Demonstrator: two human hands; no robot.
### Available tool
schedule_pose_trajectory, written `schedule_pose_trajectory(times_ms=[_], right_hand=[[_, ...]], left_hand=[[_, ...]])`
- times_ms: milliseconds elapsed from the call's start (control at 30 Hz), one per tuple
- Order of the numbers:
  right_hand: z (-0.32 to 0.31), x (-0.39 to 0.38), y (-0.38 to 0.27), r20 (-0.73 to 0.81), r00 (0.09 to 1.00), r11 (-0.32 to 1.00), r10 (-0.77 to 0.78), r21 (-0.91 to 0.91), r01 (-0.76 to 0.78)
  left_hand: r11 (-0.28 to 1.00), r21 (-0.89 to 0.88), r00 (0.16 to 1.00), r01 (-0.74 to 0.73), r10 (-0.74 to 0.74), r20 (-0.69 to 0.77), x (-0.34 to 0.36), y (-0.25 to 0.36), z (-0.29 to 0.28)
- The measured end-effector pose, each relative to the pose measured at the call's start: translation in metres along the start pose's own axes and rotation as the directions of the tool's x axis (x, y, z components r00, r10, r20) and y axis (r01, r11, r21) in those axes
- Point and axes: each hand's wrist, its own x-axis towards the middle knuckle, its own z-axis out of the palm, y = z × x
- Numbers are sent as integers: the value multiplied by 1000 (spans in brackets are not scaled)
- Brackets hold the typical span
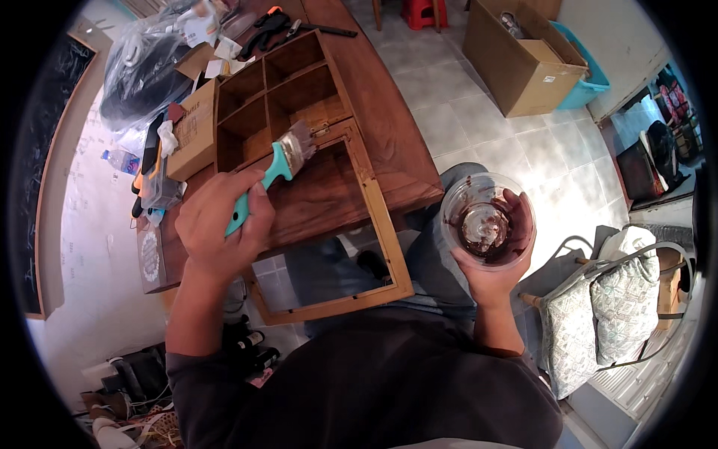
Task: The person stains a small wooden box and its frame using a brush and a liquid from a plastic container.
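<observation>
The left hand [228, 224] is gripping a brush [280, 165] by its turquoise handle, fingers closing around the grip. The bristles [301, 141] are pointing away from the person and are sitting near the hinge [320, 129] that is joining the wooden box to its frame; whether they are touching the wood cannot be told.

The right hand [490, 280] is gripping a clear round tub [471, 196], supporting it from the side nearest the person, with fingers wrapping behind the wall. Dark brown residue [482, 228] is coating the inside of the tub. The tub is being held above the person's right leg, beyond the edge of the desk [381, 108].

The wooden box [334, 73] is lying on the desk with its four compartments facing up. The wooden frame [383, 217] is standing open toward the person, its near end projecting past the desk edge over the legs.

A cardboard box [196, 127] is standing just left of the wooden box. A black-and-orange clamp [265, 28] is lying beyond it.
</observation>
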Motion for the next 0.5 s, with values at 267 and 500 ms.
schedule_pose_trajectory(times_ms=[267, 500], right_hand=[[-3, 1, -2, 0, 1000, 999, -9, 36, 9], [22, 34, 10, -46, 995, 996, -86, 15, 86]], left_hand=[[998, -10, 982, -68, 69, 177, 9, 8, 10], [998, 58, 983, -35, 23, 185, 7, 17, -10]])
